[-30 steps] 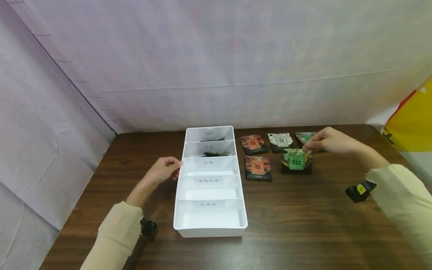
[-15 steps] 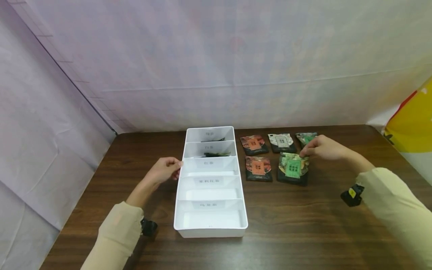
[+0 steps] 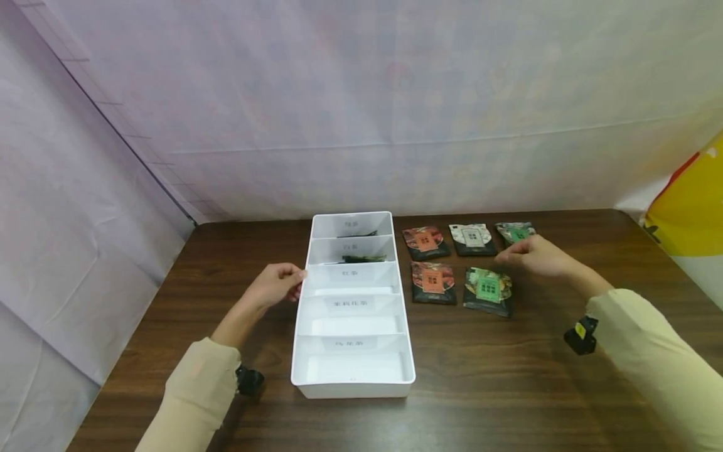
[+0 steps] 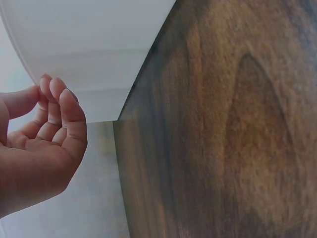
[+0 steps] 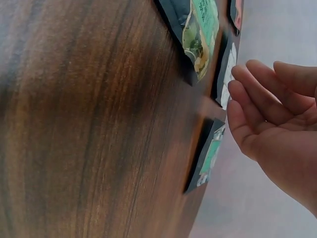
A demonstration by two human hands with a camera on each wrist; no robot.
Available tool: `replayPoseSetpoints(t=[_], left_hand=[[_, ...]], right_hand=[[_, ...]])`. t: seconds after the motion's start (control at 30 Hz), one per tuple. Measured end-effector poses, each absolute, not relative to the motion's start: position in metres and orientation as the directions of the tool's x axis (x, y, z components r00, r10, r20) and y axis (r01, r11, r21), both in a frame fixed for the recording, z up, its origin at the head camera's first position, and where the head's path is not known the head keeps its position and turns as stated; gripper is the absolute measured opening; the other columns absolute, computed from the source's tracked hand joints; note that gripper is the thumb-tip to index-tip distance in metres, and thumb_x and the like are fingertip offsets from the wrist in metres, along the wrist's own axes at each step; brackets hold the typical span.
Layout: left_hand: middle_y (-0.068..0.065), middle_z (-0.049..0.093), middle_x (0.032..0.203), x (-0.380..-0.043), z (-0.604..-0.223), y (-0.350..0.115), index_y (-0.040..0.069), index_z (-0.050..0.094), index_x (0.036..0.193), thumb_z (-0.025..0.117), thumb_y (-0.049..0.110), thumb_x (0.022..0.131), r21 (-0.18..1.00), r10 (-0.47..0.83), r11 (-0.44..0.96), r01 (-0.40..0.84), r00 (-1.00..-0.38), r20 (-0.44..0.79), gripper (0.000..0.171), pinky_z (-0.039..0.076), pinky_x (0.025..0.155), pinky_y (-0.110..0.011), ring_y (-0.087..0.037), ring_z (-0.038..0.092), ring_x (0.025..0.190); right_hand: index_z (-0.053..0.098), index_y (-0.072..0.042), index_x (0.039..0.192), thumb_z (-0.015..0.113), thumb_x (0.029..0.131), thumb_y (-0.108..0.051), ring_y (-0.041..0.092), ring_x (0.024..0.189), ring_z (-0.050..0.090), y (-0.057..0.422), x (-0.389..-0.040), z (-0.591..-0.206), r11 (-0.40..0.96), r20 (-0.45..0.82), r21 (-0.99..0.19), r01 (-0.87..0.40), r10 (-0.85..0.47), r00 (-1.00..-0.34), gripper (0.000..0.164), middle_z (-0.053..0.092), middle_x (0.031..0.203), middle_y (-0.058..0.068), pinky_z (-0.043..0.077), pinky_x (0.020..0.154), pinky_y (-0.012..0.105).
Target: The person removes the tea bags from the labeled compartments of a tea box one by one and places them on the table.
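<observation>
My left hand point(image 3: 273, 287) pinches the left rim of a white divided tray point(image 3: 353, 389) between thumb and fingers; the left wrist view shows the thumb and fingertips meeting at that rim. Over the table on the right is my right hand point(image 3: 536, 256), its fingers relaxed and holding nothing. A green-labelled tea packet point(image 3: 488, 291) lies flat just in front of its fingertips, apart from them. Behind this hand, another green-labelled packet point(image 3: 514, 231) is partly covered in the head view. In the right wrist view, a gap shows between the thumb and the fingers point(image 5: 260, 101).
Two orange-labelled packets point(image 3: 432, 282) lie beside the tray's right side, one behind the other. A white-labelled packet point(image 3: 473, 238) lies in the back row. The tray's two far compartments contain dark packets point(image 3: 364, 258). A pale cloth point(image 3: 390, 113) hangs behind the brown table point(image 3: 480, 389).
The green-labelled packet has come down from a raised tilt to lie flat on the table. My right hand has let go of it and drawn slightly back; the left has stayed put.
</observation>
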State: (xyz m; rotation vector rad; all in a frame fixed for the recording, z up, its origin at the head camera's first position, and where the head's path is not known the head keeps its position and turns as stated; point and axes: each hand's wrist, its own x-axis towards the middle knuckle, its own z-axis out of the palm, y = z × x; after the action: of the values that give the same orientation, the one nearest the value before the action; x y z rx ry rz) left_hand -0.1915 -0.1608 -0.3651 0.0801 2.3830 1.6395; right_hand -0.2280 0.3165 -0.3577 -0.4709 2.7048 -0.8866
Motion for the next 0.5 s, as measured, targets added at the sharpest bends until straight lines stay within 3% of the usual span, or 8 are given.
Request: replayPoseSetpoints(t=[0.27,0.5], left_hand=[[-0.004,0.052,0.065,-0.192,-0.365,-0.161,-0.008,0.053,0.086,0.049,0.007,0.094,0.929,0.196,0.361,-0.087,-0.966,-0.167,0.018,0.048,0.058,-0.027,-0.011,0.051,0.057],[-0.004,0.052,0.065,-0.192,-0.367,-0.162,-0.009,0.053,0.087,0.049,0.007,0.094,0.929,0.196,0.358,-0.089,-0.966,-0.168,0.018,0.048,0.057,-0.025,-0.011,0.051,0.058]], right_hand=[[0.061,0.006,0.110,0.044,0.097,-0.019,0.037,0.098,0.057,0.315,-0.220,-0.355,0.753,-0.152,-0.629,-0.194,-0.364,-0.919,0.033,0.060,0.108,0.024,0.047,0.079,0.047],[0.059,0.007,0.112,0.044,0.097,-0.015,0.030,0.090,0.060,0.303,-0.207,-0.353,0.715,-0.165,-0.664,-0.218,-0.425,-0.890,0.031,0.062,0.105,0.021,0.050,0.076,0.042]])
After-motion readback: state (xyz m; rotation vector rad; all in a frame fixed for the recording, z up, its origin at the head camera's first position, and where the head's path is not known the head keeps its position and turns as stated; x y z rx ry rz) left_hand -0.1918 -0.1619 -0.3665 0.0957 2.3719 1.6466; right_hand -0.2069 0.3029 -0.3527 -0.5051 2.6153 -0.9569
